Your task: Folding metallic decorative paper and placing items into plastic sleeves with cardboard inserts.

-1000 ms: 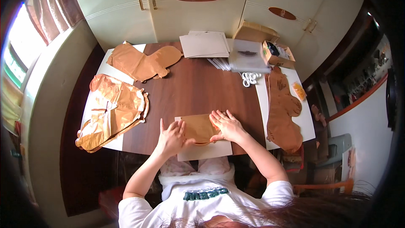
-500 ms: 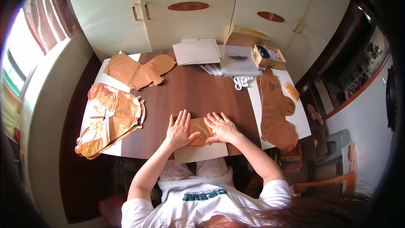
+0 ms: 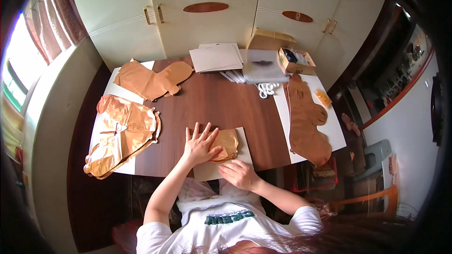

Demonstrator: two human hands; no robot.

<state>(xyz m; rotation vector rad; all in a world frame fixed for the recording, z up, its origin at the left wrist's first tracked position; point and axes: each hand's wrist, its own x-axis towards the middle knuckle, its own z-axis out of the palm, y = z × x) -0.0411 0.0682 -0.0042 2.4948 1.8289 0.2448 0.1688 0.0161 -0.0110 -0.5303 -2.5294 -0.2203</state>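
Note:
A folded piece of gold foil (image 3: 227, 144), apparently a flat foil balloon, lies on a white card (image 3: 243, 143) at the table's near edge. My left hand (image 3: 199, 146) rests on the foil's left part with fingers spread; what is under the palm is hidden. Over the card's near right corner is my right hand (image 3: 239, 174), fingers loosely bent and pointing left, just below the foil. Nothing shows in its grasp. Larger unfolded gold foil shapes lie around: a shiny one (image 3: 127, 129) at left, another (image 3: 153, 79) at far left, and a third (image 3: 306, 117) at right.
At the back of the brown table (image 3: 221, 103) are stacked white cards (image 3: 216, 58), clear plastic bags (image 3: 265, 66), a small box (image 3: 297, 61) and a coil of white cord (image 3: 267, 90). An orange-yellow packet (image 3: 323, 98) sits at right. Cabinets (image 3: 202, 28) stand behind.
My right hand has lifted off the foil and come down toward me, over the card's near corner. This uncovers the foil's right side. My left hand stays pressed on it.

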